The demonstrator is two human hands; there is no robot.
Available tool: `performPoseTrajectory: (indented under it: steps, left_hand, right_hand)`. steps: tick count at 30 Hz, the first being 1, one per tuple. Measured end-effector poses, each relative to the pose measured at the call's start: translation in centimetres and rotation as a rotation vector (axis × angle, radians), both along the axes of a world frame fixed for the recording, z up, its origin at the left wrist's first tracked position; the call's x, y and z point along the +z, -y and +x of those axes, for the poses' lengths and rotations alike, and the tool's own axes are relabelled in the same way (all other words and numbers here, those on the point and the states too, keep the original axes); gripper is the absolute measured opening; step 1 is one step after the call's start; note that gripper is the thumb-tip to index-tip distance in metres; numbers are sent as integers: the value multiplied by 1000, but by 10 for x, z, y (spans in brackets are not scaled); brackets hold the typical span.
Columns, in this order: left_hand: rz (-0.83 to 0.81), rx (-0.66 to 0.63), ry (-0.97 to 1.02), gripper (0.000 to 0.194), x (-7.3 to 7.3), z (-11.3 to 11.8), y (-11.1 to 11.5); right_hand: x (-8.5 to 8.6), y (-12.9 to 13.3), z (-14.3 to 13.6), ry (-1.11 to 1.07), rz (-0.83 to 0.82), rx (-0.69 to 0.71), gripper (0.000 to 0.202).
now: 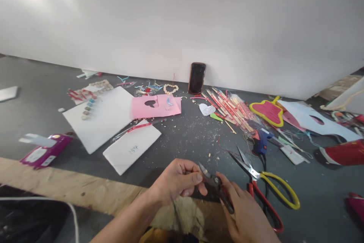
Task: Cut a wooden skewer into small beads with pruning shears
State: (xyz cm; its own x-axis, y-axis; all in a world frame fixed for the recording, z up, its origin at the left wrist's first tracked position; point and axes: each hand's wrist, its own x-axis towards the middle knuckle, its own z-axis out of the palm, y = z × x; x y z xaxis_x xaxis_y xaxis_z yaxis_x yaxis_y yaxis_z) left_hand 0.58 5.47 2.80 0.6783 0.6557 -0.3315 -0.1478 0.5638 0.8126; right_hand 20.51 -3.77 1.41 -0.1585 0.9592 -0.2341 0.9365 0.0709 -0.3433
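Note:
Near the table's front edge, my left hand [182, 180] is closed, thumb pressed against the fingers; whatever it pinches is too small to name. Beside it, my right hand [241, 209] is wrapped round the dark handles of a small pair of cutters [216, 182]. The blades point up and left and reach the fingertips of my left hand. Large scissors [257, 176] with one yellow and one red handle lie partly open on the table to the right of my right hand. A blue glue gun [261, 142] rests just behind them.
A phone [197, 78] leans upright on the white partition [176, 27]. White boards [132, 146] and pink paper [142, 107] lie left of centre. Wrapped sticks [227, 106], a pink-and-yellow shape [269, 112] and a red can [345, 152] are on the right. Small crumbs dot the middle.

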Motion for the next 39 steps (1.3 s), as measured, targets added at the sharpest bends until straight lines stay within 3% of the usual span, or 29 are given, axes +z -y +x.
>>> performPoseTrajectory:
  steps: [6, 11, 15, 27, 33, 39]
  left_hand:
    - [88, 27, -118, 26, -4, 4, 1]
    - [312, 104, -335, 20, 4, 5, 3]
    - [375, 108, -331, 21, 8, 4, 3]
    - [77, -16, 19, 26, 6, -4, 0]
    - [30, -21, 59, 26, 8, -4, -2]
    - [1, -14, 51, 26, 3, -4, 1]
  right_hand:
    - [-2, -2, 3, 41, 18, 5, 68]
    - [-1, -4, 2, 98, 82, -40, 75]
    - [0, -4, 0, 92, 86, -66, 84]
    - [0, -2, 8, -1, 98, -15, 83]
    - [0, -1, 4, 11, 146, 23, 84]
    - [-3, 2, 4, 2, 71, 48, 80]
